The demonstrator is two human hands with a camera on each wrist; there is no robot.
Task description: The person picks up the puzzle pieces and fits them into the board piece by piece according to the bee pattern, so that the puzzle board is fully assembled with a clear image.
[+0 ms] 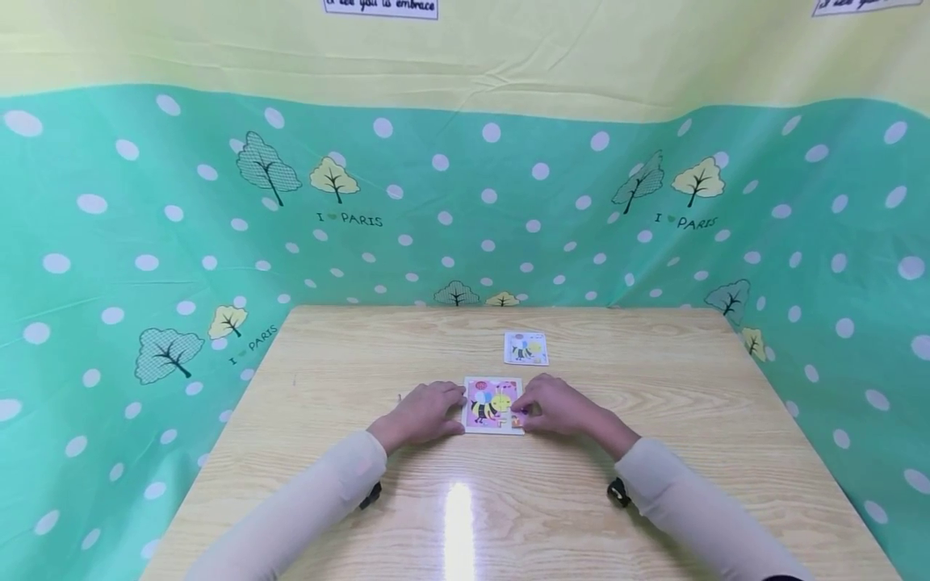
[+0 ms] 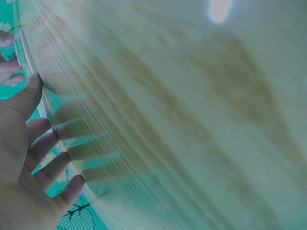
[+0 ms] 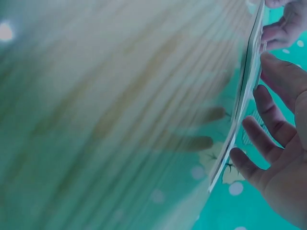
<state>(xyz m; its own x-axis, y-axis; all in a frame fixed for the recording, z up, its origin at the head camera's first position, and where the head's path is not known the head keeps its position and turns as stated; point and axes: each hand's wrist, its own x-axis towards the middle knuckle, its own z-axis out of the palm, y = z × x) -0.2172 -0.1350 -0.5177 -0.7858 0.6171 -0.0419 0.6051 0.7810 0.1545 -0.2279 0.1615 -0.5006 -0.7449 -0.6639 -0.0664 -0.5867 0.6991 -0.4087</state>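
Note:
A jigsaw puzzle (image 1: 481, 389) with a yellow-and-black bee on pink lies in a white tray (image 1: 490, 432) at the middle of the table. My left hand (image 1: 425, 413) steadies the tray's left side, with its fingers loosely spread in the left wrist view. Over the lower right of the puzzle, my right hand (image 1: 563, 406) pinches a small puzzle piece (image 1: 517, 421) between thumb and forefinger. Beside that piece a pale gap shows in the picture. The right hand's other fingers (image 3: 264, 139) are spread in the right wrist view. Its fingertips partly hide the piece.
Behind the tray lies a square card (image 1: 526, 349) with a similar bee picture. The wooden table (image 1: 349, 355) reflects a bright light near its front. A green dotted cloth (image 1: 465, 177) hangs behind and at both sides.

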